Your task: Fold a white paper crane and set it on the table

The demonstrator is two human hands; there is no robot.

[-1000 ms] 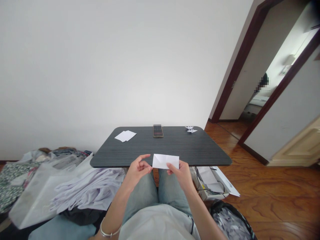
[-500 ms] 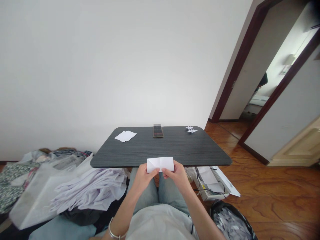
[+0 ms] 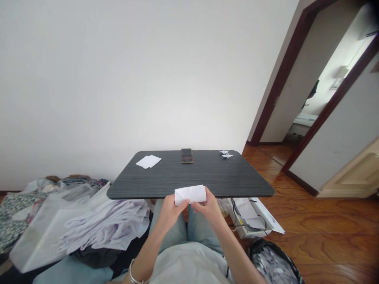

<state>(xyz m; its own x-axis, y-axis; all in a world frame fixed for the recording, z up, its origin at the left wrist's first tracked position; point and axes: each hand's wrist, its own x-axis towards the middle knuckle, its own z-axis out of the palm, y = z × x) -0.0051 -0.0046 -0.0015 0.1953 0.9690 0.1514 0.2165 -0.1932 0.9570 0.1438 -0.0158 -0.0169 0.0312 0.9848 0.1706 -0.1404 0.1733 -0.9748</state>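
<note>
A folded sheet of white paper (image 3: 190, 194) is held up at the near edge of the dark table (image 3: 166, 179), with crease lines on its face. My left hand (image 3: 171, 208) grips its left end, thumb along the lower edge. On the right end, my right hand (image 3: 209, 204) pinches it the same way, the thumb in front and fingers behind. Both thumbs come close together at the bottom middle of the paper. The fingers behind the sheet are mostly hidden.
On the table lie a few white paper sheets (image 3: 148, 161) at left, a phone (image 3: 186, 156) at the back middle and two folded paper cranes (image 3: 226, 155) at right. Heaped cloth (image 3: 106, 225) is on the left; a white box (image 3: 254, 225) and a black bag (image 3: 274, 262) stand at right.
The folded paper has tilted slightly, its right end a little higher. Both hands still hold it in nearly the same place.
</note>
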